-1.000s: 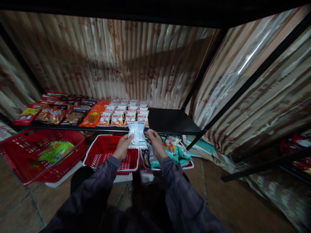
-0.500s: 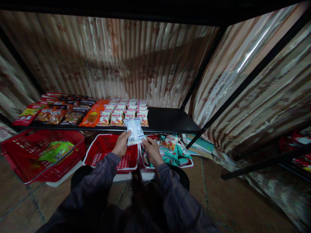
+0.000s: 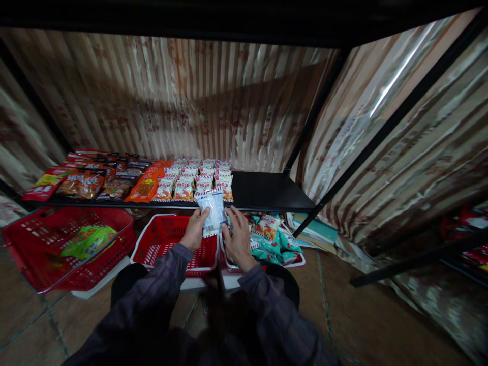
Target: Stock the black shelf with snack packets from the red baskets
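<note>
I have the left hand (image 3: 195, 230) pinching the white packet (image 3: 214, 209) by its left side; right hand (image 3: 238, 240) fingers curl at its right edge, can't tell if gripping. Beyond, striped-edge packets (image 3: 184, 188) fill rows on the black shelf (image 3: 269, 190).

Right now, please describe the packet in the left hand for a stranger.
Find the black shelf. Before its front edge, the left hand holds the packet. Its text-covered back faces the camera, while the neighbouring white packs show red lettering.
</note>
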### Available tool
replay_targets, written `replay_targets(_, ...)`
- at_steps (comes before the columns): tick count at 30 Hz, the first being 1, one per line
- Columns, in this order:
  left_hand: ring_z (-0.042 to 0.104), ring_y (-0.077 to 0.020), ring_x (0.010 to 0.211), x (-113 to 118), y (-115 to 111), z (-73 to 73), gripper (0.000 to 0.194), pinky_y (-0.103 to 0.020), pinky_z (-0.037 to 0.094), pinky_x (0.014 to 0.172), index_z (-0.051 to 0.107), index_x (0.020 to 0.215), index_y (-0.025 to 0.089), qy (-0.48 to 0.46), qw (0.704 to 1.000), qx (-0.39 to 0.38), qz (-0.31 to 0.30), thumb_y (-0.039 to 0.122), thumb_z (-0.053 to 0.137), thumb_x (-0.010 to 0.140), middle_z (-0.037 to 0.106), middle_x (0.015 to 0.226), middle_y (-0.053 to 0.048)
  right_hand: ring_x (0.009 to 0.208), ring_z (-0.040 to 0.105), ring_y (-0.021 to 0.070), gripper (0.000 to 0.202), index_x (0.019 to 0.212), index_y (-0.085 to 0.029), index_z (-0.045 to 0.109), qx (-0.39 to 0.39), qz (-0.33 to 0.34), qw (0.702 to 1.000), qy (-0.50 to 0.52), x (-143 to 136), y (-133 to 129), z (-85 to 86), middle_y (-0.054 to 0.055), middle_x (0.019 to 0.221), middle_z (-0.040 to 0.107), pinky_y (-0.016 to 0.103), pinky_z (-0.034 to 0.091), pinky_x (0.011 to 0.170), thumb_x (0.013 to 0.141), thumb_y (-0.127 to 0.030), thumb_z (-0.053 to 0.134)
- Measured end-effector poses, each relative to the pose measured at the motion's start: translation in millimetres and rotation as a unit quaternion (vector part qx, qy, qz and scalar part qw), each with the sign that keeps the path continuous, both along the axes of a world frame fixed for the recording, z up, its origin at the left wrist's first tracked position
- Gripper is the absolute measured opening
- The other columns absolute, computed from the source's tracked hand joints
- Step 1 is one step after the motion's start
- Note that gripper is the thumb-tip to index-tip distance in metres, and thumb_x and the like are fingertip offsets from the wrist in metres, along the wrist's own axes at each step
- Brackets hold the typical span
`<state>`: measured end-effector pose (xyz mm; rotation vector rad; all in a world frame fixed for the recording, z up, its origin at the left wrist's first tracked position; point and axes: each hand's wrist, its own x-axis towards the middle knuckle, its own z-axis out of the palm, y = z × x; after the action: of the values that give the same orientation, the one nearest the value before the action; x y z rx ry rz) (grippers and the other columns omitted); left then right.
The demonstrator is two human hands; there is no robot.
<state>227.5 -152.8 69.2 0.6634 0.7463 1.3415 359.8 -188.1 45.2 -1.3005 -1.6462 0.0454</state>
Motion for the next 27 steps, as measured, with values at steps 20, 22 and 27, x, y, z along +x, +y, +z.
replay_targets(20, 0.055, -0.0223, 0.104, -12.1, -10.9, 2.9, 0.039, -0.03, 0.048, 0.076, 0.063, 0.096, 0.017, 0.17, 0.984, 0.045, -0.008, 0.047, 0.061, 0.072, 0.059, 0.117, -0.011, 0.097, 0.061, 0.0226, 0.049, 0.119, -0.023, 0.056, -0.214, 0.141, 0.891, 0.375, -18.0, 12.7, -4.1, 0.004, 0.109, 0.067, 0.038, 0.046, 0.09, 0.072, -0.035, 0.064)
replay_targets(22, 0.057, -0.0195, 0.098, -15.0, -6.3, -1.0, 0.038, -0.029, 0.047, 0.079, 0.063, 0.094, 0.017, 0.18, 0.983, 0.022, 0.022, 0.043, 0.066, 0.068, 0.062, 0.108, -0.009, 0.093, 0.063, 0.0222, 0.049, 0.117, -0.024, 0.057, -0.226, 0.159, 0.836, 0.474, -15.6, 11.6, -3.0, 0.004, 0.105, 0.068, 0.036, 0.049, 0.084, 0.07, -0.035, 0.066)
replay_targets(27, 0.06, -0.0161, 0.089, -21.6, -1.7, -6.3, 0.037, -0.028, 0.046, 0.076, 0.061, 0.092, 0.017, 0.186, 0.982, -0.031, 0.022, 0.039, 0.068, 0.065, 0.064, 0.098, -0.007, 0.088, 0.065, 0.0204, 0.044, 0.107, -0.025, 0.061, -0.265, 0.172, 0.742, 0.591, -7.9, 7.6, 8.4, 0.001, 0.096, 0.071, 0.031, 0.052, 0.071, 0.064, -0.028, 0.07)
